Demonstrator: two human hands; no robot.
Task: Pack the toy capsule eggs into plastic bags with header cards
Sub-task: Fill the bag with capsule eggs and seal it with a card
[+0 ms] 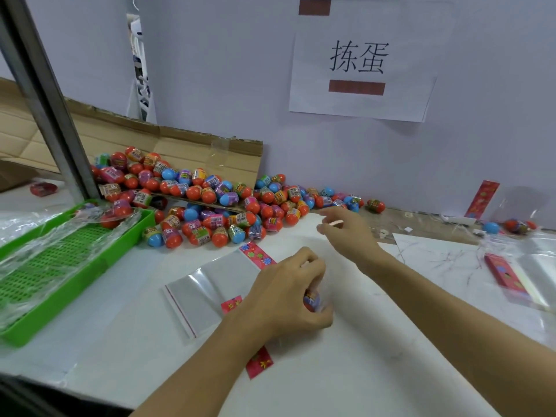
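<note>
Left hand (288,291): curled round a capsule egg (312,300), apparently already inside a clear bag, wrapper showing between thumb and fingers; resting low on the white table (346,371). Right hand (346,230): raised above the table, stretched toward the egg pile (210,206), fingers loosely bent, holding nothing visible; a pale streak at the fingertips too blurred to name.

Step in hand, by the look of it: filling one bag, egg going in or just in, next egg being fetched. Next move likely calls for a clean pick of a single egg from the pile's near edge without rolling the others, then keeping the bag mouth open with the left.

Just left of the left hand: empty bags (207,284) lying flat, overlapping, red flowered header cards (258,254) at their ends, one card end poking out below the wrist. Farther left: green tray (60,284) draped with clear film. Behind the pile: tipped cardboard box (192,152), spilling eggs along the wall. Far right: more bags with red headers (505,275), a few stray eggs. On the wall: paper sign (361,61).
</note>
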